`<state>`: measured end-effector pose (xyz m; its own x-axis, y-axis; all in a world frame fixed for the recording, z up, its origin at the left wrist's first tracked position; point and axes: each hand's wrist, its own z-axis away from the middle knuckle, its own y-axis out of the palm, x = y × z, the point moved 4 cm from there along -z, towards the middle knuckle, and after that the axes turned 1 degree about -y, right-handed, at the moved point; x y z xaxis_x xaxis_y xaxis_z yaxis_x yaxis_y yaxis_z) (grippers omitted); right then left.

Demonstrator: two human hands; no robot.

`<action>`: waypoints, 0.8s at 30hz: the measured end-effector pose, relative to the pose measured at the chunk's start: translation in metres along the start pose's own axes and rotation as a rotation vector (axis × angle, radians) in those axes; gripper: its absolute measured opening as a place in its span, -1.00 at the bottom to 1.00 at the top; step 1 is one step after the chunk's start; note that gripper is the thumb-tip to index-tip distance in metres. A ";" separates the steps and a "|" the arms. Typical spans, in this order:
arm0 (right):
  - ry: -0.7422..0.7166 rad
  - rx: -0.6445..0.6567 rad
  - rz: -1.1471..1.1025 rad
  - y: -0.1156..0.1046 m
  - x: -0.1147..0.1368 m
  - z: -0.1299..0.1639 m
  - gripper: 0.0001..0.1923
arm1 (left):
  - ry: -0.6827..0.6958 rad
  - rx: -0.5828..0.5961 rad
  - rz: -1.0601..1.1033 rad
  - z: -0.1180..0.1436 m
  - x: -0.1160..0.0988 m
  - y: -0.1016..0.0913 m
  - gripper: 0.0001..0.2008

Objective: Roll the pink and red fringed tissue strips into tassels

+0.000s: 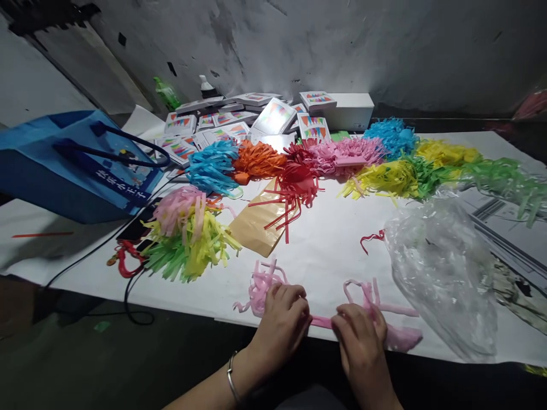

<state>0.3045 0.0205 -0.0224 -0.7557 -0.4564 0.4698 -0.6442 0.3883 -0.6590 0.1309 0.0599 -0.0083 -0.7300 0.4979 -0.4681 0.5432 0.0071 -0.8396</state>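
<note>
White paper covers the long table (333,250) beneath a grey, scuffed wall; at its near edge lies a pink fringed tissue-paper strip (320,322), stretched between both hands; the left hand (284,324), a metal bangle (232,380) on its wrist, is closed around the strip's left, bunched end; the right hand (358,336) pinches the strip just beside it; a crumpled clear plastic bag (440,273) rests to the right; coloured tissue tassels (299,165) lie farther back; a blue fabric bag (64,165) sits far left.
</note>
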 end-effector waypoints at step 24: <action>0.157 0.122 0.184 0.002 0.007 0.005 -0.75 | -0.108 0.097 0.118 0.007 -0.011 0.000 -0.90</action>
<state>0.2986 0.0137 -0.0231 -0.8738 -0.2533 0.4152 -0.4829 0.3498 -0.8028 0.1363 0.0479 -0.0050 -0.7069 0.3940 -0.5874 0.5890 -0.1318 -0.7973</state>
